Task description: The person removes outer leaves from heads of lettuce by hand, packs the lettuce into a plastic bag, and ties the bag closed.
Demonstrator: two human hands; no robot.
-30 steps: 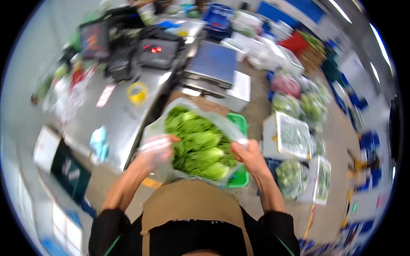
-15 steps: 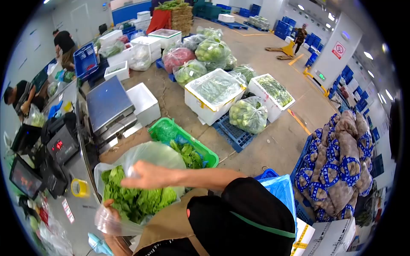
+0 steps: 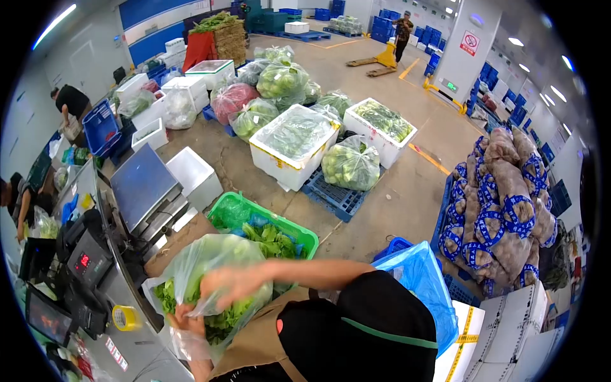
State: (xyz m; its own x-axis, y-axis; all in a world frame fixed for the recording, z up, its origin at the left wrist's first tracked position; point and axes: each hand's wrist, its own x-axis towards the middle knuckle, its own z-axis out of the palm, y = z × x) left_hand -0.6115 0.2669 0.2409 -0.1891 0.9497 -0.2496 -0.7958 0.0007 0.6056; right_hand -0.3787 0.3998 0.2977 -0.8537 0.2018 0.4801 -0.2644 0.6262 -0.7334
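A clear plastic bag (image 3: 210, 251) full of leafy green lettuce (image 3: 223, 321) lies in front of my body, beside the metal counter. My left hand (image 3: 188, 323) is closed on the bag's film at its near left edge, fingers bent. Across the top of the bag reaches my right hand (image 3: 230, 284), smeared by motion, its fingers curled on the plastic near my left hand. Just beyond the bag is a green crate (image 3: 309, 242) with more leafy greens (image 3: 270, 239) and plastic film inside.
A platform scale (image 3: 145, 184) and a white foam box (image 3: 193, 175) stand beyond. On the counter are yellow tape (image 3: 126, 318) and a red-digit display (image 3: 86, 260). Bagged vegetables (image 3: 350, 164) and stacked mesh sacks (image 3: 503, 197) stand on pallets. A person (image 3: 402, 35) is near a yellow pallet truck (image 3: 386, 56).
My right hand has come down and nearer my left hand, drawing the plastic over the lettuce, which was more exposed before. The whole view has also turned somewhat.
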